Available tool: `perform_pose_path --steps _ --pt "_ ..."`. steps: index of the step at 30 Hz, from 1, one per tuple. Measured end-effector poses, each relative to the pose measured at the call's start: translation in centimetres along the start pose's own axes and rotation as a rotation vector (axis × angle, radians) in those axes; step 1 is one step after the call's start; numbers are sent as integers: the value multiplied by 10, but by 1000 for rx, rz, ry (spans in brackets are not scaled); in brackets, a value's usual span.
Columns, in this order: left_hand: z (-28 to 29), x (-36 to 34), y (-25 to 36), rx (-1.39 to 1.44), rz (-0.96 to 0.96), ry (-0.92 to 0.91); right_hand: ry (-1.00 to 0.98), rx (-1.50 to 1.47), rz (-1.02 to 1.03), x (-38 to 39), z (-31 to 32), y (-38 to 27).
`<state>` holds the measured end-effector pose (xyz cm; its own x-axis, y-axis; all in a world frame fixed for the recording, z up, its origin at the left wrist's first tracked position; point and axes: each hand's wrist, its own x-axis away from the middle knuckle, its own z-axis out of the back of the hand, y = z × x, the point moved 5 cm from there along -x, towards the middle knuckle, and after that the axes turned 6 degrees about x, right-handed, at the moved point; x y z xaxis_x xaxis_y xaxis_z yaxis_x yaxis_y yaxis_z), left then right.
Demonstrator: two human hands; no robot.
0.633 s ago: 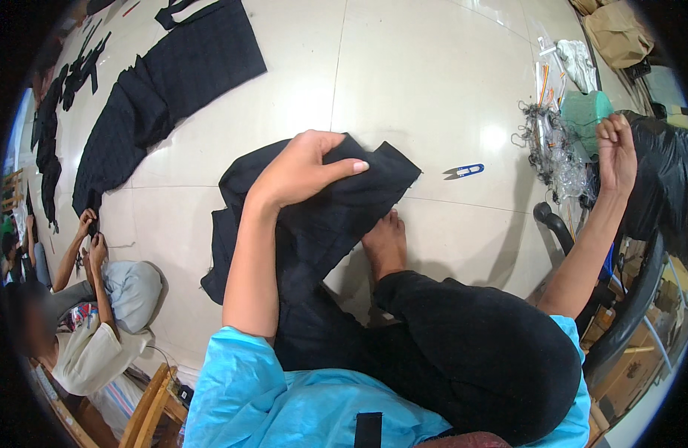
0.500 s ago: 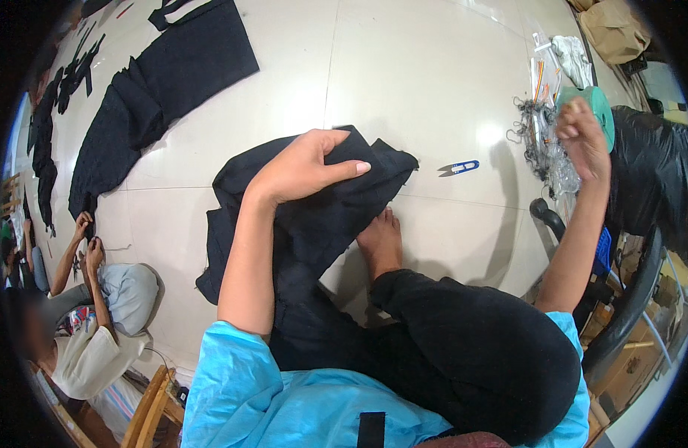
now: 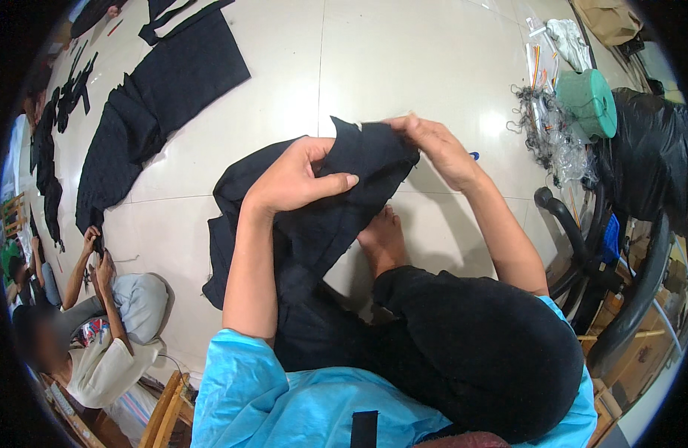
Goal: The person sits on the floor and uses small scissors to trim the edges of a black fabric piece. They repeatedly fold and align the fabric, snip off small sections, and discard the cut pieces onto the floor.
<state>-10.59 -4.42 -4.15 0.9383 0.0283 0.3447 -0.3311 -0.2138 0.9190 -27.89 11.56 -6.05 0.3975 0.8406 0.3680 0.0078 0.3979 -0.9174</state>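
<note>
Right hand (image 3: 447, 155) has reached black cloth (image 3: 377, 160), left of a black plastic bag (image 3: 644, 153).

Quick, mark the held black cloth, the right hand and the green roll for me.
Black cloth (image 3: 321, 231): head view, middle folds.
Right hand (image 3: 445, 155): head view, middle of the hand.
Green roll (image 3: 581, 103): head view, curved side.

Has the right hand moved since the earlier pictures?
Yes: the right hand has moved left, away from the green roll, to the black cloth's edge.
</note>
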Motion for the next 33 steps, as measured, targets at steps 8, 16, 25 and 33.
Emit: perform_pose_path --steps 8,16,25,33 --pt "-6 6 15 94 104 46 -29 -39 -3 20 -24 -32" --pt "-24 -12 5 203 -6 233 150 -161 92 29 -27 -41" --pt "-33 -14 8 127 -289 483 183 -278 89 37 -30 -46" --pt "-33 -6 22 -192 -444 701 256 -316 152 48 -27 -46"
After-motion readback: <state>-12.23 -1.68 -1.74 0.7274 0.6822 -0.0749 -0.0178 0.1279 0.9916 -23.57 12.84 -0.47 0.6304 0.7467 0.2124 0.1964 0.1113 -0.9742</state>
